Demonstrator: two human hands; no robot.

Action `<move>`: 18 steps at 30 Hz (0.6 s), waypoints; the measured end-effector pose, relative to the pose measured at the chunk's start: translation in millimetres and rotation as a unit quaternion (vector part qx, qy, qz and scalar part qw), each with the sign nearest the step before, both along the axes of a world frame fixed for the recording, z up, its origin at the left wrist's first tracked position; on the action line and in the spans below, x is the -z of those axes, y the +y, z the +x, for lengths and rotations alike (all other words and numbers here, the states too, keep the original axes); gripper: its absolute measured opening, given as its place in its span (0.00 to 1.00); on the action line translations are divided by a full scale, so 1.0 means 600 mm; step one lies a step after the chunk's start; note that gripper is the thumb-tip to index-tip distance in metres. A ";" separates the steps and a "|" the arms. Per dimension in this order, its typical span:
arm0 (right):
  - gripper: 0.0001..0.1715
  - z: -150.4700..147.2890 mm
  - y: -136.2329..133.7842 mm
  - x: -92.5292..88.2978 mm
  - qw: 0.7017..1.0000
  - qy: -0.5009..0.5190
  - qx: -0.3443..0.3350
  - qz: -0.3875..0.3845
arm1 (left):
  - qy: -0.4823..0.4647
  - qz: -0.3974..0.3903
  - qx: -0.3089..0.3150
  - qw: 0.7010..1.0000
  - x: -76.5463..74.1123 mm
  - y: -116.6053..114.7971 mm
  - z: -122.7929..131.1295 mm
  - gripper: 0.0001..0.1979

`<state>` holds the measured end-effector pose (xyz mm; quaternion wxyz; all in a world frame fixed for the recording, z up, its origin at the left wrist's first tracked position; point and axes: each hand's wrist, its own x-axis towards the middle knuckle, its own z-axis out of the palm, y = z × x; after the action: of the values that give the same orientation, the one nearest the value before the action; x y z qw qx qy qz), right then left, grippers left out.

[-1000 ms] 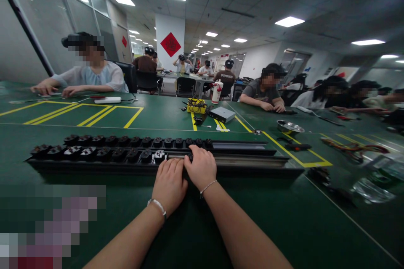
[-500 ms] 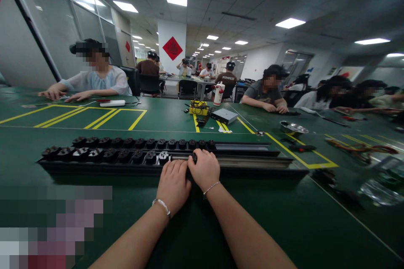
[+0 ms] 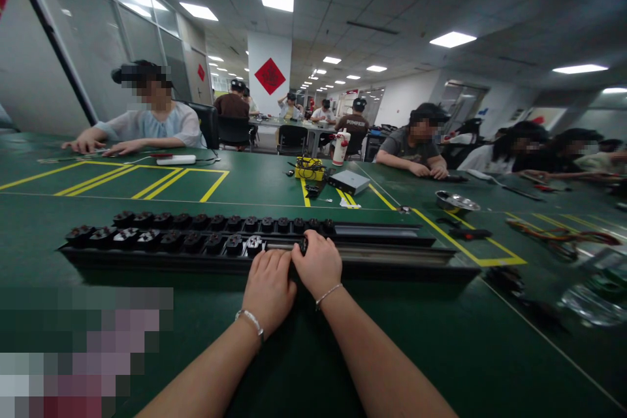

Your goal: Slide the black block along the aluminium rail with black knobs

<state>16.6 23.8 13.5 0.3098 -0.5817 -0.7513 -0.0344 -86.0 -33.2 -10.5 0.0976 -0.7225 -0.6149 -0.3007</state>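
Observation:
A long black rail [image 3: 392,269] lies crosswise before me, its left part filled with a row of black socket modules [image 3: 192,241]. The last module in that row, a pale-faced one [image 3: 254,245], sits just left of my fingers. My left hand [image 3: 269,284] is curled over the rail's near wall, fingers together. Close beside it, my right hand [image 3: 321,266] is closed on a small round black module [image 3: 303,246] over the channel. My fingers hide most of this piece and the spot below it. Behind lies a second black rail [image 3: 382,231] with similar modules.
Across the green table [image 3: 255,186] are a yellow box with cables [image 3: 309,170], a grey box [image 3: 349,181] and a white bottle [image 3: 339,149]. A metal bowl [image 3: 457,201], wires [image 3: 558,235] and a clear container [image 3: 597,290] are at right. Several people sit around.
Both hands stay at nearly the same place on the rail. The black module in my right hand looks slightly turned, showing more of its face. The view has shifted a little.

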 end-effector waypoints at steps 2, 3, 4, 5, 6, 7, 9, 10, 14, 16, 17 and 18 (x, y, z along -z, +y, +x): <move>0.14 0.000 -0.001 0.000 1.000 0.005 0.008 0.001 | 0.000 0.000 0.000 1.000 0.001 0.000 0.000 0.23; 0.14 0.001 -0.001 0.000 1.000 0.008 0.013 0.003 | 0.001 0.000 -0.001 1.000 0.001 0.000 0.000 0.22; 0.14 0.001 -0.001 0.001 1.000 0.011 0.018 0.007 | 0.002 0.000 -0.001 1.000 0.001 0.000 0.000 0.22; 0.15 0.002 -0.002 0.001 1.000 0.015 0.023 0.012 | 0.003 0.001 -0.002 1.000 0.002 0.001 0.000 0.22; 0.16 0.003 -0.003 0.002 0.999 0.019 0.028 0.018 | 0.004 0.001 -0.002 1.000 0.002 0.001 0.000 0.22; 0.17 0.004 -0.004 0.004 0.999 0.024 0.030 0.024 | 0.005 0.001 -0.003 1.000 0.002 0.001 -0.001 0.21; 0.18 0.006 -0.007 0.007 0.999 0.031 0.024 0.035 | 0.007 0.001 -0.001 1.000 0.002 0.001 -0.001 0.21; 0.18 0.007 -0.010 0.009 0.998 0.033 0.018 0.040 | 0.007 0.001 0.000 1.000 0.002 0.001 -0.001 0.20; 0.21 0.016 -0.021 0.019 0.997 0.047 0.002 0.068 | 0.001 0.006 0.002 1.000 0.003 0.003 -0.002 0.19; 0.23 0.027 -0.030 0.024 0.996 0.034 -0.028 0.081 | -0.002 0.006 0.003 1.000 0.003 0.003 -0.002 0.19; 0.24 0.035 -0.034 0.026 0.995 0.016 -0.054 0.086 | -0.003 0.004 0.002 1.000 0.003 0.003 -0.002 0.19; 0.25 0.042 -0.039 0.029 0.992 -0.011 -0.086 0.087 | -0.004 0.003 0.002 1.000 0.004 0.003 -0.002 0.19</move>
<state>41.9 0.3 -3.8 0.3523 -0.4856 -0.7961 -0.0792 -87.0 -31.3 -12.6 0.0967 -0.7221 -0.6129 -0.3057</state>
